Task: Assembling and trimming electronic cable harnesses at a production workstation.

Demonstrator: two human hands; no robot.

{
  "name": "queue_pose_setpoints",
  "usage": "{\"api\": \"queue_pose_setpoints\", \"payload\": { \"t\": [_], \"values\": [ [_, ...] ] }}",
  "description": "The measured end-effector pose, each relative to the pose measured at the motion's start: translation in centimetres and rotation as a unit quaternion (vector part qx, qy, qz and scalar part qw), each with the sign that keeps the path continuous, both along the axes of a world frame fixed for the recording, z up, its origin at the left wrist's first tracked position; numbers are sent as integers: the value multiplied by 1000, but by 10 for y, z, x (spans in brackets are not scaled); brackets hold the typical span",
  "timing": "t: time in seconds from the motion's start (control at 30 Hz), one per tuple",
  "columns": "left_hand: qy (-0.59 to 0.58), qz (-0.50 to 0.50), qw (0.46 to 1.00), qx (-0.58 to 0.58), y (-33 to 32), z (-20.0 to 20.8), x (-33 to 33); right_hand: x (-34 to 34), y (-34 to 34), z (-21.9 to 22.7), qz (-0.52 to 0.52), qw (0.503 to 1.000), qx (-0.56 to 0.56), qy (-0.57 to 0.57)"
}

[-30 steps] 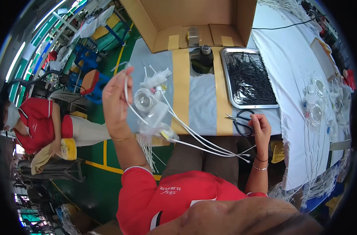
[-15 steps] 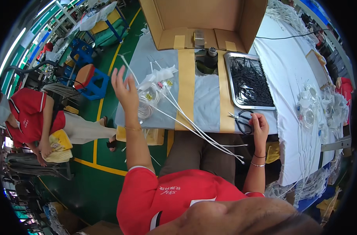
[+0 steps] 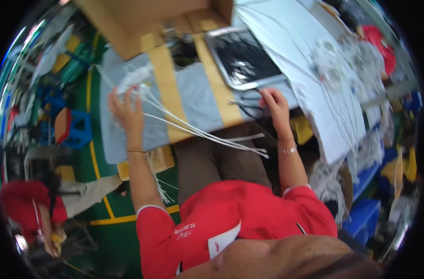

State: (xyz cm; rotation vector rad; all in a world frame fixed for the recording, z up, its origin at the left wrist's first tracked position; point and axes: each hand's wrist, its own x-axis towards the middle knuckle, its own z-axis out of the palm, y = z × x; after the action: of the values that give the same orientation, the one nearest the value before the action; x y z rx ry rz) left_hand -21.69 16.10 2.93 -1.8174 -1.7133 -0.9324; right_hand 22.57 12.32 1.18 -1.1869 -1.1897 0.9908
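Observation:
My left hand [image 3: 127, 111] is over the left part of the table, fingers apart, at a bundle of white cables [image 3: 193, 130]. Its fingertips meet the near side of the bundle's white plastic wrapping [image 3: 136, 76]; blur hides whether they touch it. The loose cable ends reach right, past the table's front edge and over my lap. My right hand [image 3: 274, 102] has its fingers curled at the dark handles of a pair of scissors [image 3: 246, 106]. The scissors lie flat on the table with their short silver blades pointing left.
A metal tray [image 3: 244, 87] of thin black pieces lies beyond the scissors. An open cardboard box [image 3: 147, 21] stands at the back. More white cables [image 3: 332, 60] rest on the white-covered table at right. A person in red [image 3: 23, 204] is at far left, near a blue stool [image 3: 77, 128].
The whole view has swung, shifting the table up and left. My left hand has come down from its raised place toward the cable bundle. My right hand has moved closer to the scissors' handles.

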Motion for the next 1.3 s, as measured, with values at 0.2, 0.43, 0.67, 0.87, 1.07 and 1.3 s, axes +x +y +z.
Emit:
{"api": "queue_pose_setpoints", "payload": {
  "t": [0.2, 0.43, 0.67, 0.87, 1.07, 1.3],
  "values": [
    [-20, -25, 997, 65, -23, -2, 24, 72, -52, 32, -92, 981, 58, 161],
    [-102, -14, 995, 4, -90, -32, 52, 164, -115, 92, -309, 937, 162, 17],
    [-156, -61, 986, -20, -96, -11, 64, 207, -53, 110, -233, 959, 96, -128],
    [-166, -62, 984, -9, -101, -11, 68, 219, 35, 63, -264, 734, -147, -609],
    [-156, -74, 984, -47, -111, -13, 65, 227, 43, 33, -290, 742, -139, -588],
    [-176, -93, 979, -48, -102, -20, 63, 244, 33, 31, -370, 741, -87, -553]
  ]
}}
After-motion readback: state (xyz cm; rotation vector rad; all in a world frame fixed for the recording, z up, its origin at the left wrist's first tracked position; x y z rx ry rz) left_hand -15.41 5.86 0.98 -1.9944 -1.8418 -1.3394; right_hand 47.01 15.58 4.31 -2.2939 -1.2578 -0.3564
